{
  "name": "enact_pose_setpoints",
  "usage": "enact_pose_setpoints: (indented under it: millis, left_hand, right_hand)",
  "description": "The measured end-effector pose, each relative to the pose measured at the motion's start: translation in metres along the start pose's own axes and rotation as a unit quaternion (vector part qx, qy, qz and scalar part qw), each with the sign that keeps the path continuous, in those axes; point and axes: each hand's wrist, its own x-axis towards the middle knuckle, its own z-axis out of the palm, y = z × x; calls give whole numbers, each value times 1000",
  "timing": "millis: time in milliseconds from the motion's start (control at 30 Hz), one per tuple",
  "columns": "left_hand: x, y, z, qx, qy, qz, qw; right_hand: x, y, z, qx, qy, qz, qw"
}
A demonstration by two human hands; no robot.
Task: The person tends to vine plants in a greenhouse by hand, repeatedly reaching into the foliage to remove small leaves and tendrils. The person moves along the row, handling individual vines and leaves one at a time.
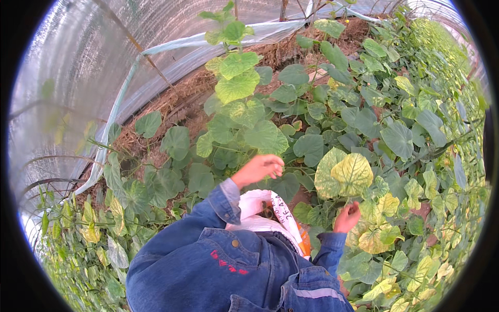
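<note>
My left hand (260,170) is above the mouth of a white woven sack (253,202), its fingers loosely bent and nothing visible in them. Against the front of my denim jacket (218,265), the sack gapes open. It bears printed writing and an orange patch, and what lies inside is too dark to name. My right hand (347,217) is among the vines with curled fingers, just below a yellow mottled leaf (352,174) with green veins. Whether it grips a stem there cannot be made out. Another mottled leaf (327,175) overlaps that one on its left.
Broad-leaved, cucumber-like vines (308,150) surround me, many yellowing at the right. A taller vine (237,82) rises ahead. Beyond it are dry straw (171,101) and the greenhouse's plastic film wall (78,78), with a thin pole (128,39) against it. Blurred leaves hang at far left.
</note>
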Motion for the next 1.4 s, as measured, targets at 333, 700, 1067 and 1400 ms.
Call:
enact_pose_setpoints:
  millis: [333,700,1067,1400]
  left_hand:
    - [-9,56,-191,-21,302,185,935]
    - [115,39,-227,167,208,164,950]
    - [124,11,-249,128,135,18,982]
    - [77,-17,-233,-13,115,26,993]
  right_hand:
    - [-164,-146,78,128,-406,135,895]
    - [-85,-294,338,-59,-227,-381,894]
    - [-118,-234,370,-49,-529,-301,792]
    - [-33,-269,344,2,-378,-340,861]
